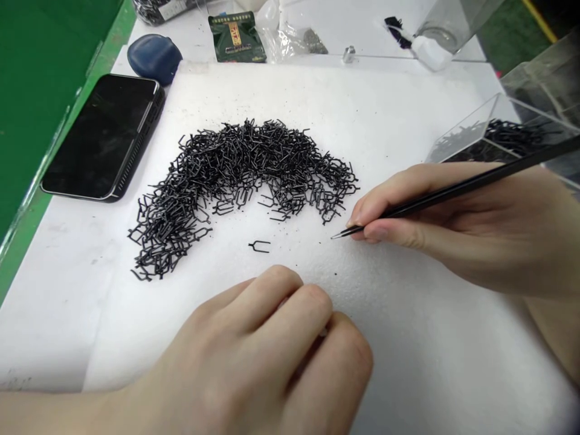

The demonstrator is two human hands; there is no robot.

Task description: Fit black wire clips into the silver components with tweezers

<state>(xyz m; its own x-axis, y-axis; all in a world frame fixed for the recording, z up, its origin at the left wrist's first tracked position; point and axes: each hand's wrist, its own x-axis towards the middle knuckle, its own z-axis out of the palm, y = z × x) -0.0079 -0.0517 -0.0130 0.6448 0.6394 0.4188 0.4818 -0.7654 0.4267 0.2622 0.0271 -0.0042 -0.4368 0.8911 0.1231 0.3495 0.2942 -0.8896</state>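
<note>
One white sheet (430, 356) bears a black pile of forked pieces (249, 157) toward eleven o'clock. Our left hand (267, 356) curls at six, its hold hidden; our right hand (457, 223), at three, pinches tweezers (480, 180), apart from one loose piece (255, 245) near centre. We seem to be separating singles; reaching it calls for steady tips.

A dark-screened phone (100, 136) lies face up on the white counter (49, 272). Just beyond the phone's far right corner sits a rounded blue object (154, 58), and farther past the phone is a dark bundle with a white label (158, 9). To the phone's right and farther back lie a dark green packet (237, 37), a crumpled clear bag (290, 41) and, farther right, a small metallic piece (348, 54). Green floor (40, 54) shows left of the phone.
</note>
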